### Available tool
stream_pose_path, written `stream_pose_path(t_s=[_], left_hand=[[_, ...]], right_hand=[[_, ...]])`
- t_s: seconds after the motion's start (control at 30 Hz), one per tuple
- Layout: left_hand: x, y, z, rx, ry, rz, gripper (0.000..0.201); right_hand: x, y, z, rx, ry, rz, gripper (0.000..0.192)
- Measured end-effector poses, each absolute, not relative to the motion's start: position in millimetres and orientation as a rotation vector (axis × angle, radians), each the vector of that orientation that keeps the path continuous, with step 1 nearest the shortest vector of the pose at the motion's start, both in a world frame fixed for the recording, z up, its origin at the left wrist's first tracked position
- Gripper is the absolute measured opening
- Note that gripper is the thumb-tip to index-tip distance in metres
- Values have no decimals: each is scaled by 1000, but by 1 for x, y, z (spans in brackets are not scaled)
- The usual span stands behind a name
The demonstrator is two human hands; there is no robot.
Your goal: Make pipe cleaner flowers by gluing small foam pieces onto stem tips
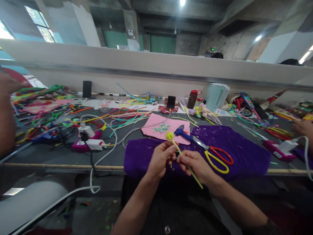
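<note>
Yellow pipe-cleaner stem (pixel 181 153) between both hands (pixel 178 160)

Light: I see bright ceiling lamps (pixel 182 2) and daylight through the window (pixel 40 24).
Glare: lamps blown out.
Shadows: soft, beneath the table (pixel 61 156).
Distortion: my view bows at the edges.
Focus: corners soft.

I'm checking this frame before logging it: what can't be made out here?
Head view only:
- Middle of the green stem: hidden inside the left hand and right hand.
- Label on the brown bottle: too small.
- Screen of the phone: dark, too small.
- Co-worker's arm: cut by left edge.
</note>
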State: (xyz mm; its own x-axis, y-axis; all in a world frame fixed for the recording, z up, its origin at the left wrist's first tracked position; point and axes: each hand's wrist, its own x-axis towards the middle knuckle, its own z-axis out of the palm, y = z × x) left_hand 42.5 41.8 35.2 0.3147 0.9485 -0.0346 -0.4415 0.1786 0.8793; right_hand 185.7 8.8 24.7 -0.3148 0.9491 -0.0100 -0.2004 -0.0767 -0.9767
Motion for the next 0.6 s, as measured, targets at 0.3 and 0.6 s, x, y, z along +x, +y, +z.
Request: stream_pose_path(t_s=[0.3,0.6], left_hand=[[46,42,25,887,727,1120,28],[54,29,25,1016,726,1119,16]], right_hand=[[186,4,20,-903,-1141,1700,22],[186,5,24,-814,-1060,1654,27]])
